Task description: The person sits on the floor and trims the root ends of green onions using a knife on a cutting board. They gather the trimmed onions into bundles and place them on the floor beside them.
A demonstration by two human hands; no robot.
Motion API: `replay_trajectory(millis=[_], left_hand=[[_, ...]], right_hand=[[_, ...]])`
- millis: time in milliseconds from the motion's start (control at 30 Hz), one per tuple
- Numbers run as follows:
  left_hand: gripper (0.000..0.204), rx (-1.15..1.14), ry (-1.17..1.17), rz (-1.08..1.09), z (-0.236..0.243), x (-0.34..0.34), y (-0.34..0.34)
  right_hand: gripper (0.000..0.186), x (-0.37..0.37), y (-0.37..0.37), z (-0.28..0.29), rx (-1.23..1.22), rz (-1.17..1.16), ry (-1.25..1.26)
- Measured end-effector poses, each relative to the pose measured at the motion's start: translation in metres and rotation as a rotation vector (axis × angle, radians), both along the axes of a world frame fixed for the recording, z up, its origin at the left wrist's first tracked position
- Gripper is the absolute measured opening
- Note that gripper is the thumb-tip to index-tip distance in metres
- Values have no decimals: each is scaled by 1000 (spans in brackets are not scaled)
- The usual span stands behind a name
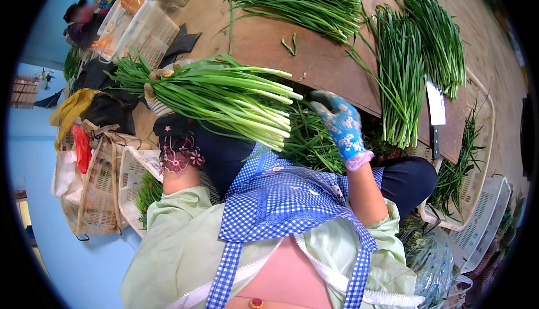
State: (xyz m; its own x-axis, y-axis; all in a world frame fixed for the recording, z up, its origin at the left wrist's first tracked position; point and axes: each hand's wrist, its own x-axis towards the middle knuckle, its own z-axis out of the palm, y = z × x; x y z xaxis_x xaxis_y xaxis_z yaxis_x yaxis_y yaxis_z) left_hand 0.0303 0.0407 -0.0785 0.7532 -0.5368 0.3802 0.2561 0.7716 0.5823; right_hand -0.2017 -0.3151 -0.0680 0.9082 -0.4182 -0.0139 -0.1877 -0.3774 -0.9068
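My left hand (155,100), in a worn striped glove with a dark lace-trimmed cuff, is wrapped round a thick bunch of Chinese chives (224,92). Their leafy tops point left and the pale stem ends point right, raised above my lap. Close to those stem ends is my right hand (341,123), in a blue flowered glove. Its thumb and fingers are apart with nothing between them. Below it lie loose green leaves (311,140) in front of a brown board (314,62).
Piles of chives lie on the board's far side (297,0) and right (401,73). A cleaver (435,109) rests at the right. Plastic crates stand at right (489,118) and far left (149,31). A mesh basket (98,191) with bags is at my left.
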Motion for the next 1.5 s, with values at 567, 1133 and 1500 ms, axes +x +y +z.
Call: replay_trajectory(millis=[567, 1133, 1500], left_hand=[[32, 168, 148, 43, 37, -8, -13], [27, 160, 504, 500, 42, -4, -43], [24, 104, 485, 460, 45, -2, -38]], right_hand=[[15, -21, 6, 19, -65, 65, -205], [24, 32, 47, 9, -248, 218, 16], [39, 56, 20, -25, 678, 615, -25]])
